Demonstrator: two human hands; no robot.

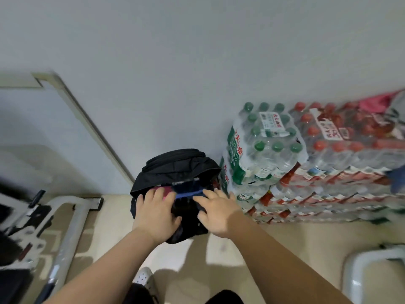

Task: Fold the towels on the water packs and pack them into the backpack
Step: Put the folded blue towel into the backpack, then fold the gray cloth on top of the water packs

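- At 6 o'clock, nearest the camera, a white perforated shoe (pixel 144 278) stands on the beige tiled floor (pixel 219 255).
- Beyond it, the left hand (pixel 154 213) and right hand (pixel 217 212) lie side by side over the mouth of the black fabric backpack (pixel 175 165). Fingers appear extended and pressing down, with neither hand curled round anything, though blur limits certainty.
- Under the left fingertips sits the folded pink towel (pixel 163 190). At its 3 o'clock, under the right fingertips, is the folded blue towel (pixel 188 193). Both lie inside the backpack's mouth.
- Judgement: the step in hand is seating the towels. Press evenly and straight down so the folds stay square and the backpack does not tip, and keep cloth clear of the zip edge.
- Orientation: the backpack stands upright with its mouth toward the camera and its long axis vertical. The blue towel's folded edge runs 9 to 3 o'clock.
- At the backpack's 3 o'clock, close against it, is the shrink-wrapped green-capped water pack (pixel 267 145), with the red-capped water packs (pixel 341 150) farther right. A crumpled pink cloth (pixel 375 103) lies on top at 2 o'clock and is judged still unfolded.
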